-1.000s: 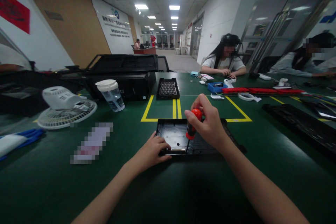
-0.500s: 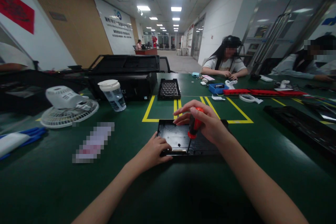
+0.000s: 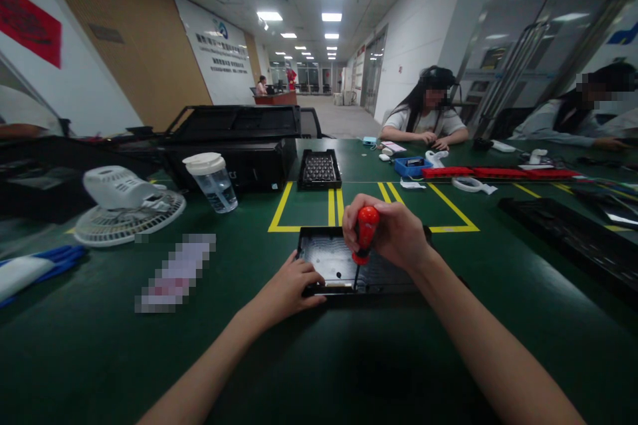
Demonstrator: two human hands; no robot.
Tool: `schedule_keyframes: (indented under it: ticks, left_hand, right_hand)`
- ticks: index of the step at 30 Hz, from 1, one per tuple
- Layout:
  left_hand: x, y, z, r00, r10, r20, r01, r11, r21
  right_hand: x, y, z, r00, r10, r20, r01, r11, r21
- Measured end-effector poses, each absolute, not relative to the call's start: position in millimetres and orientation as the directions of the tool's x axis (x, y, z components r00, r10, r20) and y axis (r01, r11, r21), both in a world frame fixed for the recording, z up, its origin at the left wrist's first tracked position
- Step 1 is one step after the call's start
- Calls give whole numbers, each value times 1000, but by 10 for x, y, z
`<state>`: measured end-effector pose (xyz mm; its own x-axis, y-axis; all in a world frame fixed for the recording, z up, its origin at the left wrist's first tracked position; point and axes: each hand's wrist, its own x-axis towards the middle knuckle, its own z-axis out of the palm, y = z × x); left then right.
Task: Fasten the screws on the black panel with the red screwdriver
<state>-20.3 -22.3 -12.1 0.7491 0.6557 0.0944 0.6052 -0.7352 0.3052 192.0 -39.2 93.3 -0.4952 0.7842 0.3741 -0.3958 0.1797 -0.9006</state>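
A shallow black plastic tray [image 3: 389, 272] with a raised rim lies flat on the green table in front of me. My left hand [image 3: 296, 282] grips its near left corner, the fingers over the rim and the thumb along the front side. Closed round the red and black handle of a screwdriver [image 3: 367, 229] is my right hand [image 3: 393, 232]. The screwdriver stands nearly upright, its thin shaft reaching down to the tray's near inner edge. What lies under the tip is too small to make out.
Beyond the tray are yellow tape lines [image 3: 373, 231] and a black holder with round cells [image 3: 319, 169]. Left stand a lidded cup [image 3: 212, 182], a white fan [image 3: 129, 209] and a black case [image 3: 234, 163]. Right lie a blue box [image 3: 413, 166] and a long black panel [image 3: 573, 239]. People sit opposite.
My right hand's fingers, spread out before, have curled in round the screwdriver handle, which now stands slightly more to the left. The left hand stays on the tray's corner.
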Motion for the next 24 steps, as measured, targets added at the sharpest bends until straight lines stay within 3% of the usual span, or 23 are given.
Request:
schedule_keyframes:
  ticks: [24]
  left_hand:
    - [-187, -226, -108, 753, 652, 88, 603, -737, 305]
  right_hand:
    - [2038, -330, 908, -585, 749, 311, -393, 73, -917]
